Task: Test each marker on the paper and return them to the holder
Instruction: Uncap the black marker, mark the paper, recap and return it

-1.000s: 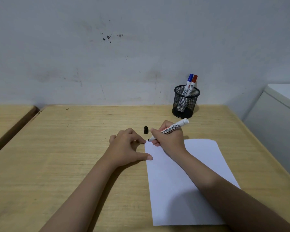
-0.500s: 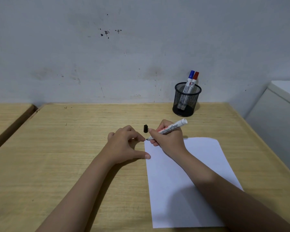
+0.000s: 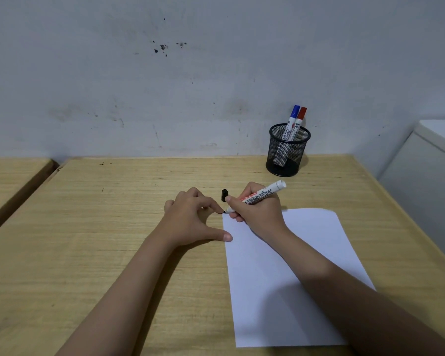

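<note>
Now we see the left hand [image 3: 190,219] lying on the wooden bench [image 3: 88,227], holding nothing, the fingers loosely bent and the thumb stretched out so that its tip touches the left edge of the paper [image 3: 288,278]. Just past its forefinger stands the small black cap [image 3: 224,195], alone on the bench, between the two hands. To the right of it, the right hand [image 3: 260,211] is closed around the uncapped marker [image 3: 257,197], in a writing grip. The black tip of the marker points down and left, at the far left corner of the paper, very near the left forefinger; we cannot tell if the tip touches the sheet. The white back end of the marker rises up to the right, above the knuckles. The right forearm lies across the paper. Beyond the right hand, near the wall, stands the black mesh holder [image 3: 288,152], and in it lean two capped markers, a blue marker [image 3: 292,122] and a red marker [image 3: 299,123], side by side.
</note>
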`<state>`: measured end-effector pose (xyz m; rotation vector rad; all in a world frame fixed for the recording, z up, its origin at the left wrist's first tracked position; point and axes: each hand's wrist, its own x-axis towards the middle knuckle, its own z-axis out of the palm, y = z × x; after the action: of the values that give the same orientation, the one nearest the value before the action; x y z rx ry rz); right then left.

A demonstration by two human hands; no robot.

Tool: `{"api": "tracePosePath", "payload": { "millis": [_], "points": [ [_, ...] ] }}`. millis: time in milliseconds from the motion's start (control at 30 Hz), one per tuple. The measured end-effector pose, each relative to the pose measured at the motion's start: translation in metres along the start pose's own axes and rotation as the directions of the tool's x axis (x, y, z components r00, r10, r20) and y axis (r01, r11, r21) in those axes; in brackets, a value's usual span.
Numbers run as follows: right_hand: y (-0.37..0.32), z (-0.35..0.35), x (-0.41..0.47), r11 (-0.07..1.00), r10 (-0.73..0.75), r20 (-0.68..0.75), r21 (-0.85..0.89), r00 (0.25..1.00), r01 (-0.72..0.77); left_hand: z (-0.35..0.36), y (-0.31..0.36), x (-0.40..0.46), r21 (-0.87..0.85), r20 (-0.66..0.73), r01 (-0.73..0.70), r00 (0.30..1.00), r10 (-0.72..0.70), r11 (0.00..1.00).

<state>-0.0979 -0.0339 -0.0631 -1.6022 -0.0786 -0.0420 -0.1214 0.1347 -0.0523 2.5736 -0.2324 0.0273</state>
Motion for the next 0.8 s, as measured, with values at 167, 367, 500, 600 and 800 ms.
{"api": "tracePosePath", "payload": {
  "millis": [167,367,500,600,800],
  "points": [
    [0.0004,0.0007,0.0000,1.000,0.000,0.000,-0.005,1.000,0.000,-0.0002,-0.0008,0.0018,-0.021,0.007,0.004,1.000,-0.004,1.000],
    [0.0005,0.0004,0.0006,1.000,0.009,0.013,-0.007,1.000,-0.009,0.0001,-0.0023,0.0024,0.015,0.001,-0.024,1.000,0.024,1.000],
    [0.0002,-0.0008,0.0020,1.000,0.029,0.025,0.000,0.999,-0.029,0.0000,-0.0038,0.0021,0.024,0.003,-0.046,0.999,0.046,0.999],
    [0.0006,-0.0021,0.0022,0.999,0.041,0.033,-0.003,0.999,-0.041,-0.0006,-0.0039,0.0019,0.043,0.001,-0.054,0.999,0.054,0.998],
    [-0.0002,-0.0027,0.0019,0.999,0.035,0.035,-0.023,0.999,-0.034,-0.0011,-0.0040,0.0028,0.078,-0.006,-0.070,0.997,0.071,0.994]
  ]
}}
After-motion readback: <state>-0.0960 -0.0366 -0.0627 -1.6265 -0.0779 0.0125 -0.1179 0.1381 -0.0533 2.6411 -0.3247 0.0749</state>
